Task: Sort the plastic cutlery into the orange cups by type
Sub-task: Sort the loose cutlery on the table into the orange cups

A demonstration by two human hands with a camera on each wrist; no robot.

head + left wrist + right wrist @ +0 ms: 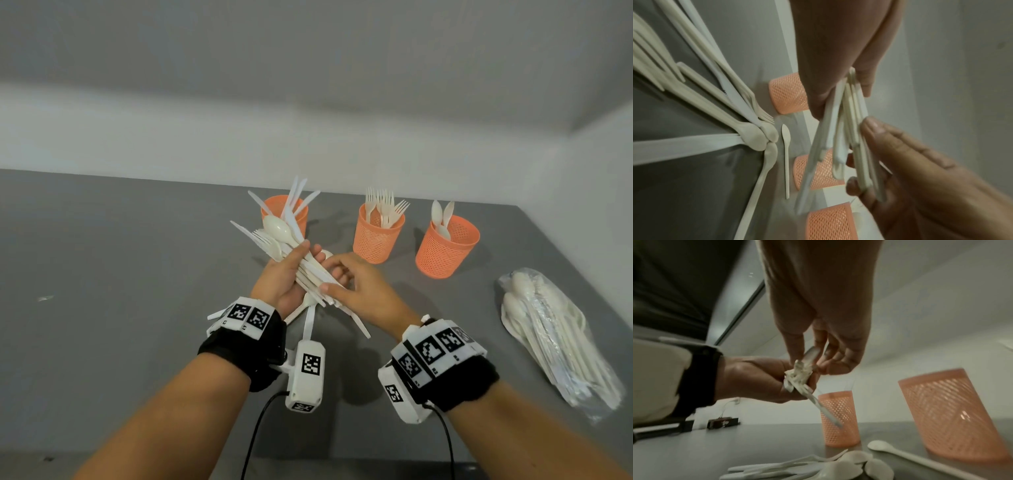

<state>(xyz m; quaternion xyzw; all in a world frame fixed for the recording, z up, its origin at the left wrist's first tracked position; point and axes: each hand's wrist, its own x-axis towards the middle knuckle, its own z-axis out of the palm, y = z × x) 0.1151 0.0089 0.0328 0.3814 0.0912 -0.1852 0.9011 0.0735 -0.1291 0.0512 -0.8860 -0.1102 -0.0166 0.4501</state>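
Left hand (pixel 282 274) is gripping a mixed bundle of cutlery (pixel 291 240) mid-handle, fingers curled round it, heads fanning up and away toward the far-left cup (pixel 284 212), handle ends pointing back toward the person. So the bundle's long axis is running roughly near-right to far-left. Right hand (pixel 359 291) is sitting just right of the bundle at the handle end, thumb and fingers closing on one or more handles; right wrist view is showing a pinch on a handle tip, though exactly which piece I can't tell. Knives are standing in the far-left cup, forks in the middle cup (pixel 378 236), spoons in the right cup (pixel 445 250). All three cups are lying beyond and to the right of the hands, and the right hand is the nearer one to the fork and spoon cups. More loose pieces (pixel 818 467) are lying on the surface (pixel 120 257) under the hands, and a plastic bag of cutlery (pixel 555 335) is lying at far right. Judging the next pull should go along the handle axis, toward the person, to clear the bundle.
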